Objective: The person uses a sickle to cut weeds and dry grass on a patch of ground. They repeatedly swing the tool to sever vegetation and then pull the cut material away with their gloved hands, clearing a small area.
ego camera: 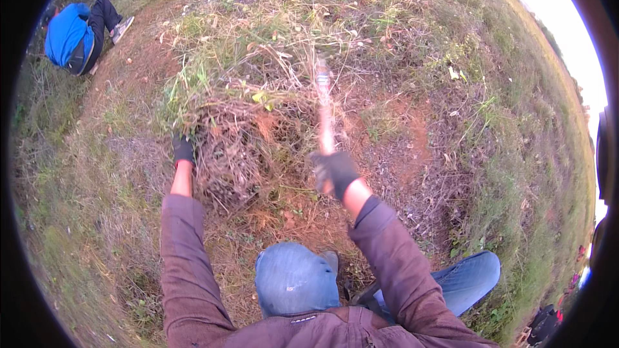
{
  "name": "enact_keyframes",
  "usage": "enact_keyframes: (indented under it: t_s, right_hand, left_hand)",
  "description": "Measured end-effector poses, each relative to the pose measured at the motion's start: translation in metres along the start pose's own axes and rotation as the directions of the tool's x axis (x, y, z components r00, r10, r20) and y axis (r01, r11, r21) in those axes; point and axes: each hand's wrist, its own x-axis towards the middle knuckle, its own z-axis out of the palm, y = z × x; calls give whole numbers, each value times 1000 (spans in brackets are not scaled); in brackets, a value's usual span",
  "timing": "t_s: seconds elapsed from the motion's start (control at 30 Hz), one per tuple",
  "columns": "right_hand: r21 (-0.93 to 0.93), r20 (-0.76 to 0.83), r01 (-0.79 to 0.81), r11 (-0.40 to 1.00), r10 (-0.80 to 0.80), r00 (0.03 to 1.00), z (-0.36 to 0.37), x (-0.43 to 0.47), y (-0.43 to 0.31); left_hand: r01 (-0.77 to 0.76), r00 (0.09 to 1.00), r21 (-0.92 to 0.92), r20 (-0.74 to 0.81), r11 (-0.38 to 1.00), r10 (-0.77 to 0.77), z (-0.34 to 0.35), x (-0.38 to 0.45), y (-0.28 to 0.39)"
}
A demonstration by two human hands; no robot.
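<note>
My right hand, in a dark glove, grips the wooden handle of a tool. The handle points away from me and is blurred; its far end reaches into dry grass, where the tool's head cannot be made out. My left hand, gloved too, is at the left edge of a heap of uprooted grass and weeds, partly hidden by green stems. Whether its fingers are closed on stems cannot be told. Reddish bare soil shows between the heap and my bent knees.
A person in blue is bent low at the upper left, beside a reddish dirt strip. Taller grass and weeds cover the right side. Dark and red items lie at the lower right edge.
</note>
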Motion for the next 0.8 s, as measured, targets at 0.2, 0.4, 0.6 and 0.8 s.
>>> enact_keyframes:
  t_s: [0.2,0.4,0.6,0.8]
  right_hand:
    - [-195,37,39,980,-32,999,-32,-39,53]
    - [170,-116,145,975,-126,985,-75,60,56]
    - [445,68,51,894,-91,994,-29,189,-11]
    - [147,125,-120,982,102,987,-48,43,89]
  left_hand:
    - [301,954,-103,50,948,-297,-88,-106,-88]
    - [198,970,-67,-128,978,-205,-75,-148,-53]
    - [278,948,-180,-108,944,-300,-73,-135,-43]
    - [271,948,-41,-160,962,-274,-69,-143,-52]
